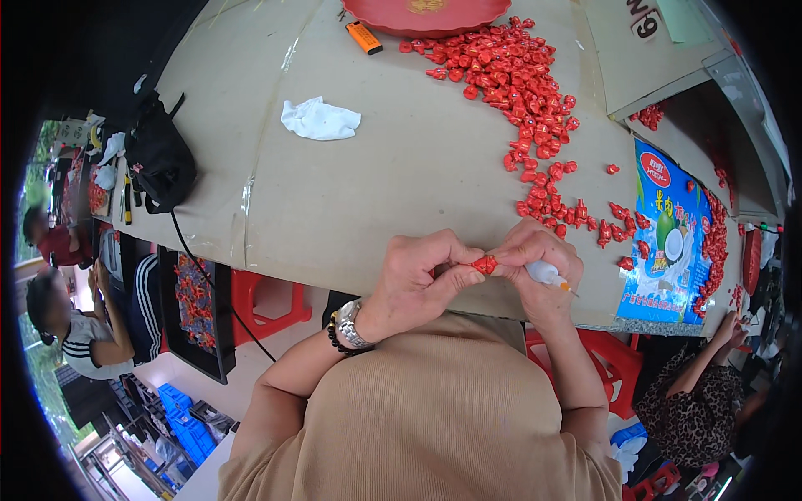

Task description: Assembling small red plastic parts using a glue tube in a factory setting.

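A small red foil-wrapped piece is pinched between the fingertips of both hands at the near edge of the table. My left hand, with a watch and a dark bead bracelet on its wrist, grips it from the left. My right hand grips it from the right and also holds a small white glue bottle with an orange tip pointing right. A long scatter of red wrapped pieces runs across the cardboard-covered table beyond my hands.
A red tray and an orange lighter lie at the far edge, a crumpled white tissue to the left, a black bag further left. A blue printed carton lies at the right. Other people sit at left and lower right.
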The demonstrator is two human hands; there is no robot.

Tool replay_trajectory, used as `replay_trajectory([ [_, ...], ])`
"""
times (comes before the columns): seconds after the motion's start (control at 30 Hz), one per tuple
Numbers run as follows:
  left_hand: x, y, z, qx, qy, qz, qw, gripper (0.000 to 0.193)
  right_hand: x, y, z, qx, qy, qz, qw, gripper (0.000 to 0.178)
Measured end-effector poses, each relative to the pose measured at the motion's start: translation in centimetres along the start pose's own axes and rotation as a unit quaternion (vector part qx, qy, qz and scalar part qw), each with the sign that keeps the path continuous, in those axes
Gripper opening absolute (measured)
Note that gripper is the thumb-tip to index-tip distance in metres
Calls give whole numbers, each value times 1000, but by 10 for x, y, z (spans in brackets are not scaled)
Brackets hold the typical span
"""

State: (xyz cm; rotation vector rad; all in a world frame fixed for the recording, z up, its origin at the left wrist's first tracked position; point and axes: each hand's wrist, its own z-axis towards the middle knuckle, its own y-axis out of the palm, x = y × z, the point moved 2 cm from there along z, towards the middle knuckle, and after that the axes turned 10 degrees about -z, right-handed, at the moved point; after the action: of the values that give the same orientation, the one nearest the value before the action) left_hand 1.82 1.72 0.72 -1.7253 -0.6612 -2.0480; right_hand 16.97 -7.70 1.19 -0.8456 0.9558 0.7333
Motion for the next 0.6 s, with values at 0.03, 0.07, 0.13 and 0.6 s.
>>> replay_trajectory([
  [0.03,-1,0,1,1,16,11,1000,15,2,0,-1,2,11,13,1000,16],
  [0.07,-2,0,2,4,33,23,999,16,2,0,-1,9,32,21,999,16],
  [0.13,-3,4,2,25,-28,-92,995,15,1,0,0,23,74,37,996,15],
  [0.6,-15,5,-1,41,-132,-292,947,15,2,2,-3,27,53,28,998,15],
])
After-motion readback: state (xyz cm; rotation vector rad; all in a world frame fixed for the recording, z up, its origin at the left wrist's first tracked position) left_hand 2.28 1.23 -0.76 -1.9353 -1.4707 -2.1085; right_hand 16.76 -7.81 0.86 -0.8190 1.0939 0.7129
